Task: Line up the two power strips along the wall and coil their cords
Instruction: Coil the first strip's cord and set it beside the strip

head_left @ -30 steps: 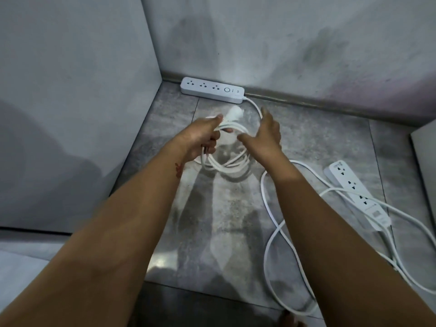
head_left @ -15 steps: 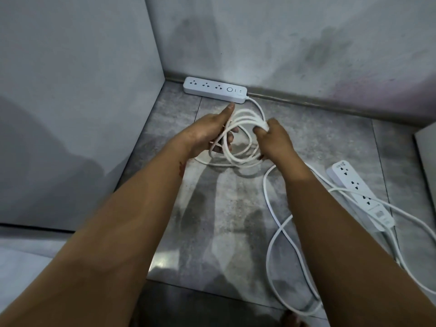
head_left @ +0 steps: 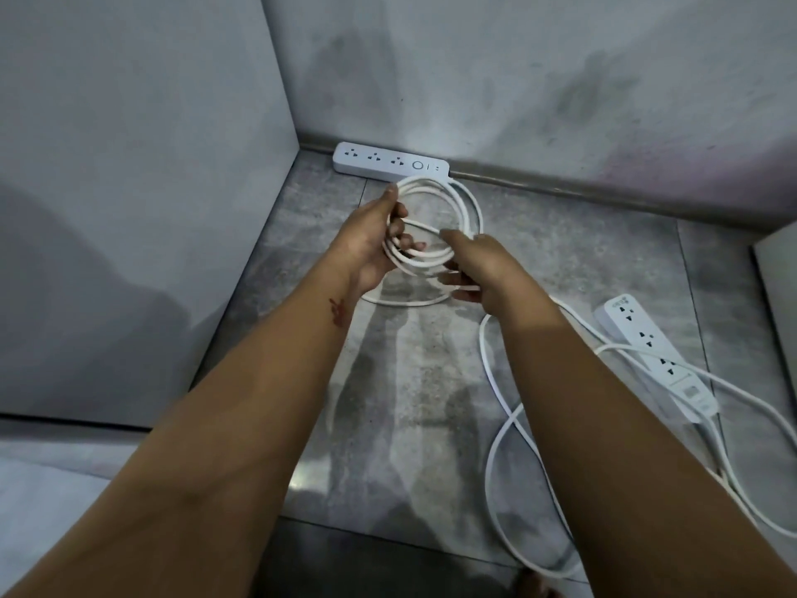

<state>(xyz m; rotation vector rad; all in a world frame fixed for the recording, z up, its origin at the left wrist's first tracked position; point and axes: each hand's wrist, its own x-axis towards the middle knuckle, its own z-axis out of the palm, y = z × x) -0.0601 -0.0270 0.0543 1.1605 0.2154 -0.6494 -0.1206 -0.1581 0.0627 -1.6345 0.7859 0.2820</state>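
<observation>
One white power strip (head_left: 390, 161) lies flat against the back wall, close to the corner. Its white cord (head_left: 463, 205) runs from the strip's right end into a round coil held just in front of it. My left hand (head_left: 373, 239) grips the coil's left side, thumb on top. My right hand (head_left: 485, 269) holds the coil's lower right side. A second white power strip (head_left: 655, 360) lies at an angle on the floor to the right, away from the wall. Its loose cord (head_left: 500, 425) sprawls in wide loops across the tiles.
Grey stained walls meet at a corner (head_left: 297, 140) at the back left. The floor is grey mottled tile (head_left: 414, 403). A pale vertical panel (head_left: 776, 295) stands at the right edge. A toe (head_left: 532, 584) shows at the bottom.
The coil has been gathered into rounder loops and lifted nearer the wall strip. My right hand slid from the coil's top to its lower right side. The plug is no longer visible.
</observation>
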